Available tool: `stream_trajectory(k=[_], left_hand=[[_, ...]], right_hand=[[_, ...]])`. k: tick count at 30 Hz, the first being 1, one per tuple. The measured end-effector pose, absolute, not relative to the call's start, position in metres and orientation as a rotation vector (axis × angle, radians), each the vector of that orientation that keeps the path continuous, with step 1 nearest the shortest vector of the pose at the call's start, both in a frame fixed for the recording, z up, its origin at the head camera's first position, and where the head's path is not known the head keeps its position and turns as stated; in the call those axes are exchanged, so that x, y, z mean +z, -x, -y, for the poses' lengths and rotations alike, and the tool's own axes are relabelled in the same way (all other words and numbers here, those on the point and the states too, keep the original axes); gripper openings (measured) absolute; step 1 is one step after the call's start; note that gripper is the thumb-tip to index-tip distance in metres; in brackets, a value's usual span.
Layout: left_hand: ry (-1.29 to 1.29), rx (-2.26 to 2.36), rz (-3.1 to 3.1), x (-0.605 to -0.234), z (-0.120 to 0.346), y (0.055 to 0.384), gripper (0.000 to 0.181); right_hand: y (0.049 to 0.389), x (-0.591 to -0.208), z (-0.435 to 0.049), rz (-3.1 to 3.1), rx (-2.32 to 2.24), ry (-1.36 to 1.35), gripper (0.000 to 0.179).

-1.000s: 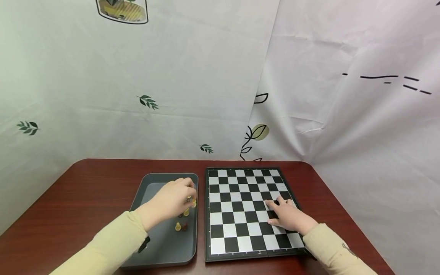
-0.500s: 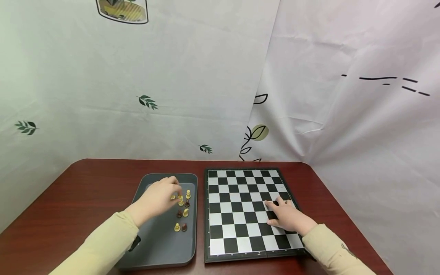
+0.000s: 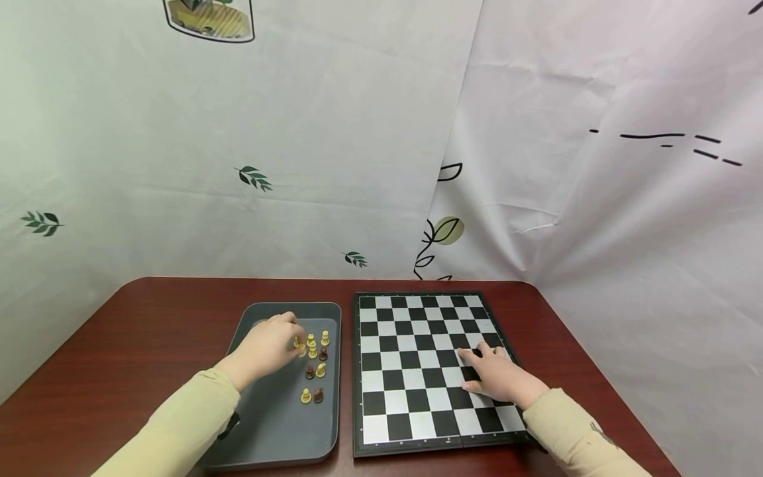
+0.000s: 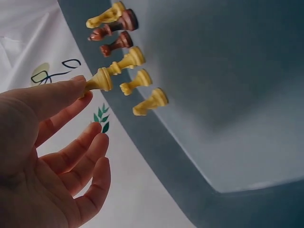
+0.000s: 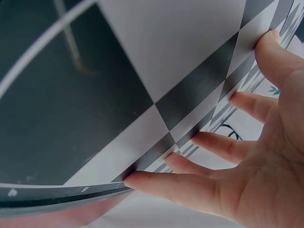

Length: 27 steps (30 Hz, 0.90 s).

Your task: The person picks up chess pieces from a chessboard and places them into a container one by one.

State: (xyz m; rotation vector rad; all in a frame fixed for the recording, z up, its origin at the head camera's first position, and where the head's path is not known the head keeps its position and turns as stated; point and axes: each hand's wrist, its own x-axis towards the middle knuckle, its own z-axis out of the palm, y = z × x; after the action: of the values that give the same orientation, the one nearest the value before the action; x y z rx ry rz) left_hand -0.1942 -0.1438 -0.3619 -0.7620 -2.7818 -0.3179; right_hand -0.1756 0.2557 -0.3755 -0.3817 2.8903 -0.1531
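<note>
In the head view my left hand (image 3: 267, 349) is over the grey tray (image 3: 271, 434), by the far end of a group of chess pieces. Thumb and forefinger pinch a yellow chess piece (image 4: 100, 80) in the left wrist view; its base points out and its top is hidden by the fingertips. The other fingers curve loosely. Beside it stand yellow pieces (image 4: 135, 81) and brown pieces (image 4: 117, 43). My right hand (image 3: 499, 374) rests with spread fingers on the right side of the black-and-white chessboard (image 3: 411, 379), its fingertips (image 5: 135, 178) touching the squares.
Tray and chessboard lie side by side on the reddish-brown table (image 3: 149, 351), a narrow gap between them. A yellow pawn (image 3: 306, 395) and a brown piece (image 3: 318, 395) stand nearer the tray's front. A printed white cloth (image 3: 334, 132) hangs behind the table.
My left hand has moved left from the tray's right edge, bringing several yellow and brown pieces into sight. The right hand has stayed on the chessboard.
</note>
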Motion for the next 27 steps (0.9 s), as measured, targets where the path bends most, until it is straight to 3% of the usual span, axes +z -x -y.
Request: stream_trajectory(k=[27], left_hand=[[0.685,-0.347,2.899,-0.383,0.144,0.200,0.010]], right_hand=[[0.176,-0.375,-0.256,-2.883,-0.164,0.368,0.062]])
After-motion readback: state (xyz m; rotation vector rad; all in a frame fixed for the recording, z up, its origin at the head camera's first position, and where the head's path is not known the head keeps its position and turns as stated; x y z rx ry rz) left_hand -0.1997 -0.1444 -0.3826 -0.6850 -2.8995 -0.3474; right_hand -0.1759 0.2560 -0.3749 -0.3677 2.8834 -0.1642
